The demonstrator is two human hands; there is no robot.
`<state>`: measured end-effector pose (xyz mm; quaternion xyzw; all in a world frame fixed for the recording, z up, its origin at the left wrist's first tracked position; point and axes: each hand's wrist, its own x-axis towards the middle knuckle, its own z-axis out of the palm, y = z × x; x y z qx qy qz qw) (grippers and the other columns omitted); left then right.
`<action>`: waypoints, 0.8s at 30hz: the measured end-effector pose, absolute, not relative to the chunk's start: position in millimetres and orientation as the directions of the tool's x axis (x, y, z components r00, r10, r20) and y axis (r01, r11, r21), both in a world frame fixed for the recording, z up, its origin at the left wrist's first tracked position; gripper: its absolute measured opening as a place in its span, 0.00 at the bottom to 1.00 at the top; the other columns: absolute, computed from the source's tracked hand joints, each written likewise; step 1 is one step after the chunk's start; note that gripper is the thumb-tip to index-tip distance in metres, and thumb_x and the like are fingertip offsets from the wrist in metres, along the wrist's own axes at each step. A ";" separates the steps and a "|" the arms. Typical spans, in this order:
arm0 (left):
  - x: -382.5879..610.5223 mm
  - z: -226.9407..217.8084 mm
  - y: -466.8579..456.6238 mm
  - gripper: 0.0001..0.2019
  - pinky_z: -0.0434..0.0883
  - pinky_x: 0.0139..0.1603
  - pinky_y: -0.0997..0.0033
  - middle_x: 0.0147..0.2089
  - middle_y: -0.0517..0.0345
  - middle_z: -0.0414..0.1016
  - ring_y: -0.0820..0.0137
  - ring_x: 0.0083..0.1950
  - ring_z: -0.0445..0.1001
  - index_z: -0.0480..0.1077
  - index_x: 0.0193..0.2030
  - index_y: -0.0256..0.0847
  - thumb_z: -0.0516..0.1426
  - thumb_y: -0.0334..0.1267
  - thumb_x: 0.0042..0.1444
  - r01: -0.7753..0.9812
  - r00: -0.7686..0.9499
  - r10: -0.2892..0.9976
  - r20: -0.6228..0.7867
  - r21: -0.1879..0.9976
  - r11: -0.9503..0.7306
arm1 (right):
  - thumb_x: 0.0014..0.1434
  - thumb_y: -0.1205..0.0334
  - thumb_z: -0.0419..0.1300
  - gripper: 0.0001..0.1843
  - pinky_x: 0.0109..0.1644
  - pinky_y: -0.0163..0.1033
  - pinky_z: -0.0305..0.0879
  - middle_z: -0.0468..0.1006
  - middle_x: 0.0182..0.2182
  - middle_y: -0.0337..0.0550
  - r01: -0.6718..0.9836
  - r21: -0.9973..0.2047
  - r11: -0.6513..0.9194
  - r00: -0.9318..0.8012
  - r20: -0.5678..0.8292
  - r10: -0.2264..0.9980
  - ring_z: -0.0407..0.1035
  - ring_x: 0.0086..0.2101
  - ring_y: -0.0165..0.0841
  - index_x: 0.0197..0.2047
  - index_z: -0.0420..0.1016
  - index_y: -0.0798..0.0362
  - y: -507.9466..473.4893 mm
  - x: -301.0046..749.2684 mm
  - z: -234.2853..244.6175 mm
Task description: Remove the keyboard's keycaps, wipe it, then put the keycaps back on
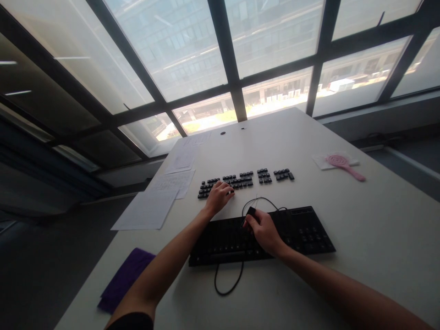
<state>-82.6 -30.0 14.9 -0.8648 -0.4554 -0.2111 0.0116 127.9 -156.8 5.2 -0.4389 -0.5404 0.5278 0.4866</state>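
The white surface (282,146) runs away to a wall of dark-framed windows (192,50). Papers (147,211) lie along its left edge, a purple cloth (125,275) at near left, a pink brush (338,161) to the right.

The keyboard (227,240) lies on the near part, its long axis running left to right, the right end angled slightly farther away. Loose keycaps (246,179) stand in rows parallel to it, just beyond its far edge.

The right hand (266,230), above the keyboard's middle, grips a small black tool (252,211) with thin wires. The left hand (218,198) is at the left keycaps, fingers bent; whether it holds one, I cannot tell.
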 end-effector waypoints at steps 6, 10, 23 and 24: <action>-88.6 16.0 -27.8 0.05 0.69 0.55 0.54 0.45 0.50 0.74 0.58 0.50 0.67 0.80 0.40 0.42 0.64 0.35 0.57 0.834 0.438 0.803 0.404 0.151 -0.531 | 0.65 0.54 0.55 0.17 0.30 0.36 0.63 0.77 0.26 0.44 -0.044 -0.997 0.057 -0.145 0.063 0.987 0.69 0.26 0.33 0.30 0.74 0.55 -156.8 128.7 5.1; -89.1 30.3 -43.1 0.06 0.69 0.54 0.56 0.44 0.51 0.74 0.59 0.49 0.68 0.80 0.41 0.42 0.63 0.38 0.59 0.852 0.370 0.807 0.460 0.179 -0.492 | 0.64 0.53 0.57 0.16 0.31 0.37 0.63 0.75 0.25 0.42 -0.057 -0.996 0.069 -0.108 0.075 0.991 0.68 0.26 0.34 0.29 0.74 0.55 -155.8 131.8 9.6; -34.3 12.3 -183.7 0.09 0.70 0.49 0.61 0.41 0.54 0.77 0.63 0.45 0.72 0.75 0.44 0.42 0.54 0.29 0.63 0.709 0.270 0.905 0.329 0.567 -0.418 | 0.63 0.69 0.55 0.08 0.38 0.38 0.61 0.76 0.31 0.43 0.258 -0.841 0.476 -0.454 0.329 0.828 0.67 0.32 0.35 0.33 0.71 0.53 -165.0 145.7 17.5; -34.5 11.3 -184.5 0.09 0.70 0.49 0.61 0.41 0.54 0.77 0.63 0.45 0.72 0.75 0.43 0.41 0.54 0.28 0.63 0.704 0.265 0.907 0.326 0.578 -0.413 | 0.63 0.70 0.55 0.08 0.39 0.39 0.62 0.76 0.32 0.44 0.276 -0.807 0.523 -0.495 0.347 0.797 0.67 0.34 0.36 0.33 0.72 0.53 -166.4 145.9 17.3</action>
